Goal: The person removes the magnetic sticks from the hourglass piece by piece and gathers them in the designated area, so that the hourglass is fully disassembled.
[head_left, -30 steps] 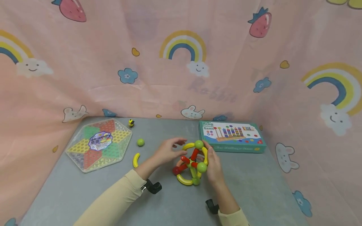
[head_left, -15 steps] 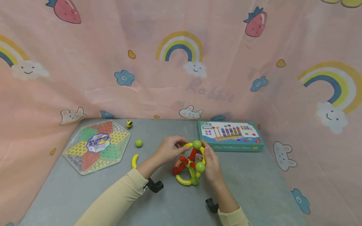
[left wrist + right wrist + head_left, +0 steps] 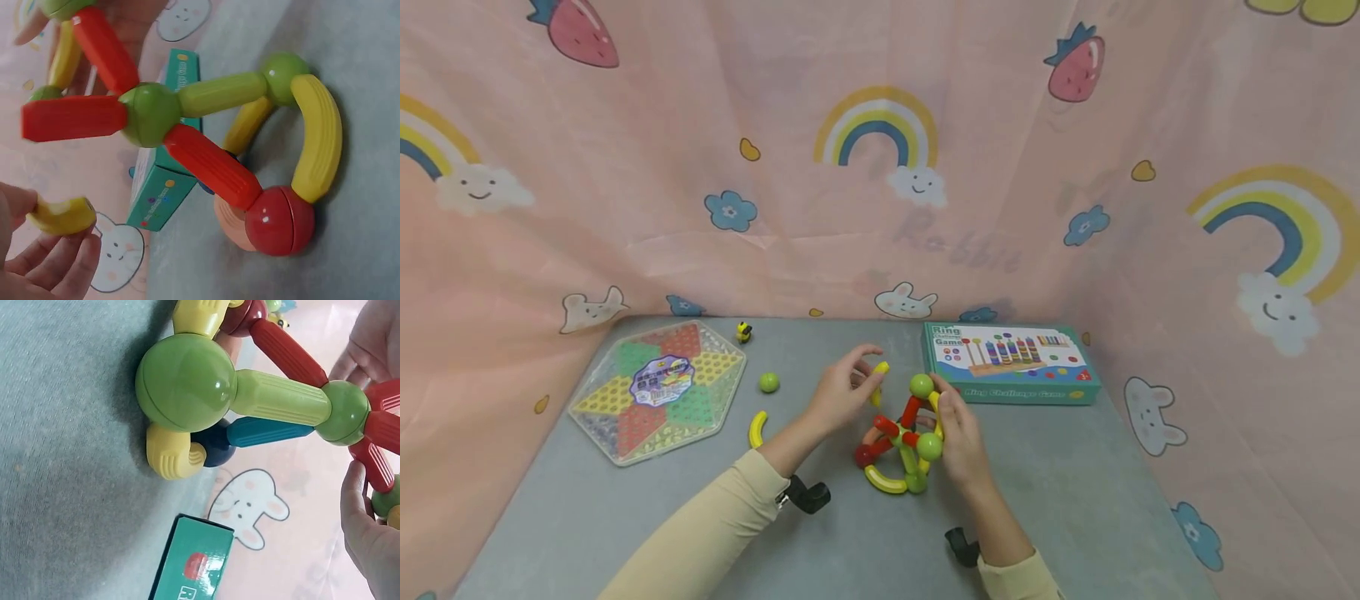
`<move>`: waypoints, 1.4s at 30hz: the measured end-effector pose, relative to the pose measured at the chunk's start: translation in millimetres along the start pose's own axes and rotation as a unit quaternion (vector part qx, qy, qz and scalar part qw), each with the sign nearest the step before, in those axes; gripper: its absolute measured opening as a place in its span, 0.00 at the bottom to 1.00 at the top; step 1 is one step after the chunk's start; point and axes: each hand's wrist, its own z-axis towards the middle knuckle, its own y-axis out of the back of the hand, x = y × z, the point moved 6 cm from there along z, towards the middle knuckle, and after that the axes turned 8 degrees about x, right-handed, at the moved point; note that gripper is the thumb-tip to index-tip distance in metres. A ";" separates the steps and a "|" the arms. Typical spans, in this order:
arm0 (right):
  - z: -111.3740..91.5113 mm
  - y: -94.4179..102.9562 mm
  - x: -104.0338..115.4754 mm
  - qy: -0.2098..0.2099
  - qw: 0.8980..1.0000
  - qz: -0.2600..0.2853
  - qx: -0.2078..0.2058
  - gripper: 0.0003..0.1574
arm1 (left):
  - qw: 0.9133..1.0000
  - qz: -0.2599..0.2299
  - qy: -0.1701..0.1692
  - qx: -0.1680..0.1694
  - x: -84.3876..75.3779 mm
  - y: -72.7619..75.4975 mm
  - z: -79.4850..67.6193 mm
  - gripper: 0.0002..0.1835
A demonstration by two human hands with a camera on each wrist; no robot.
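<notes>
My left hand (image 3: 842, 390) pinches a curved yellow magnetic stick (image 3: 62, 215) between thumb and fingers, apart from the ball-and-stick structure. This magnetic building toy (image 3: 904, 435) stands on the table, with a green ball (image 3: 150, 114) at its hub and red, green and blue straight sticks spreading from it. Curved sticks and a red ball (image 3: 279, 220) form its lower ring. My right hand (image 3: 964, 437) holds the structure's upper right side, fingers around a curved yellow stick beside the top green ball (image 3: 921, 386). In the right wrist view its fingertip (image 3: 356, 472) meets a red stick.
Left of the structure lie a loose green ball (image 3: 768, 382) and a curved yellow stick (image 3: 757, 429). A hexagonal checkers-style game box (image 3: 700, 425) and a small bee toy (image 3: 743, 332) are farther left. A green Ring Challenge Game box (image 3: 1030, 395) sits at the back right.
My left hand has gripped the curved yellow stick at the top green ball and pulled it away up and left. My right hand stays on the structure.
</notes>
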 end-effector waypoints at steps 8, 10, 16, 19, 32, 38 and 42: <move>-1.2 -0.2 -0.6 0.004 1.000 -0.003 -0.001 0.36 | 0.994 -0.091 0.058 -0.017 22.2 16.3 -9.4 0.16; -1.5 0.1 0.1 0.004 1.000 -0.007 -0.001 0.36 | 0.989 -0.126 0.081 -0.011 26.9 19.8 -13.0 0.17; -2.0 0.0 0.8 0.000 1.000 -0.014 -0.003 0.36 | 0.967 -0.219 0.126 0.020 41.5 28.9 -25.4 0.23; -2.1 -0.1 0.3 0.001 1.000 -0.015 0.000 0.35 | 0.964 -0.227 0.135 0.042 48.3 33.0 -31.9 0.32; 0.3 -2.1 1.0 0.010 1.000 -0.005 0.006 0.36 | 0.983 -0.109 0.142 0.032 58.7 70.7 -63.3 0.41; 0.2 -1.0 -2.2 0.000 1.000 -0.011 0.007 0.37 | 0.986 -0.111 0.118 0.033 57.9 77.3 -70.8 0.32; -0.2 0.9 -4.0 -0.006 1.000 -0.008 0.002 0.37 | 0.985 -0.106 0.133 0.034 65.7 73.9 -73.5 0.32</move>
